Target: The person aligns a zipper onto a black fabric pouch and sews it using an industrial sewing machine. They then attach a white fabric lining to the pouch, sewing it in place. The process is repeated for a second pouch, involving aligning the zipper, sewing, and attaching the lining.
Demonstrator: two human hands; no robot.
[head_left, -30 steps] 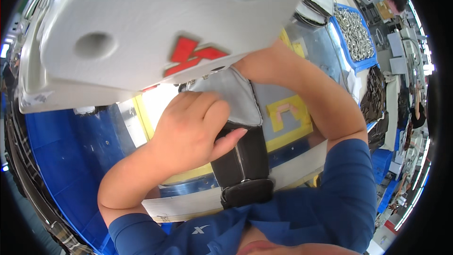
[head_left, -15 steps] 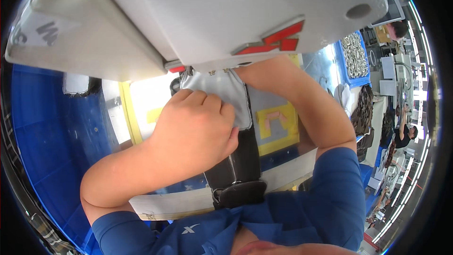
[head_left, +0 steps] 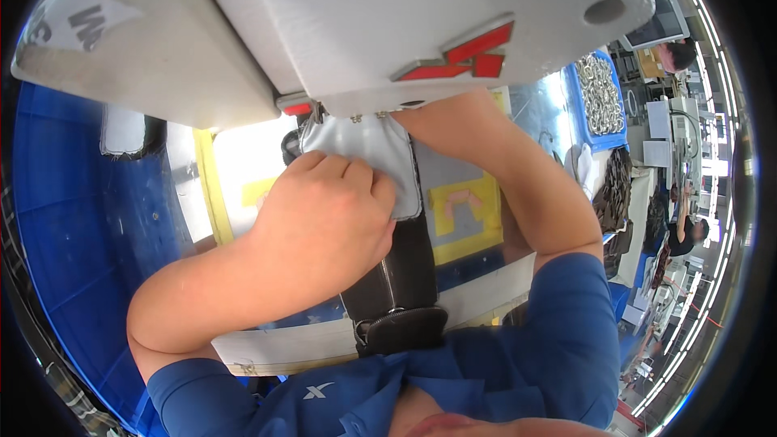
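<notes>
A light grey fabric panel (head_left: 396, 163) with a dark stitched edge lies under the head of a large white machine (head_left: 340, 32), which looks like a sewing machine. From the panel a black strip (head_left: 413, 263) with a zipper down its middle runs toward me, ending in a black zippered pouch (head_left: 402, 330) by my shirt. My left hand (head_left: 328, 214) rests on the panel's left side, fingers curled down and closed on it. At the panel's far right edge is my right hand (head_left: 441, 123); its fingers are hidden behind the machine head.
A blue bin (head_left: 61, 218) stands at the left, with another grey, black-edged piece (head_left: 125, 131) there. Yellow tape (head_left: 465, 251) marks the work surface right of the strip. A blue tray of metal rings (head_left: 599, 97) and dark material (head_left: 617, 190) sit farther right.
The whole view has shifted slightly, so everything sits a little farther left. Both hands keep nearly the same place on the grey panel.
</notes>
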